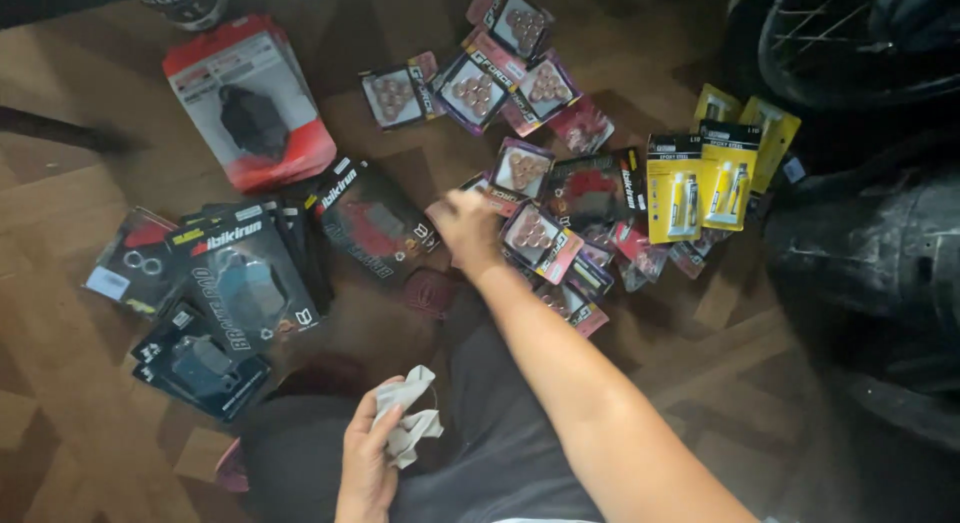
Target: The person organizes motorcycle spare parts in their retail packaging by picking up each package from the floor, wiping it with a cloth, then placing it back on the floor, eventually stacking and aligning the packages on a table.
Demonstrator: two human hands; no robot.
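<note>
My left hand (pixel 368 453) sits low over my lap and is closed on a crumpled white cloth (pixel 410 421). My right hand (pixel 466 226) reaches forward over the floor, its fingers closed on the edge of a small blister pack (pixel 490 195) of round rollers. Around that hand lie several similar small roller packs (pixel 540 239) with pink and purple cards. A black pack with a red brake part (pixel 372 223) lies just left of the right hand.
A pile of dark brake-pad packs (pixel 240 283) lies at left, a red and white pack (pixel 250 103) behind it. Yellow glue-tube cards (pixel 700 183) lie at right. A motorcycle wheel (pixel 850 33) and dark bodywork (pixel 880 263) stand at the right on the wooden floor (pixel 60 233).
</note>
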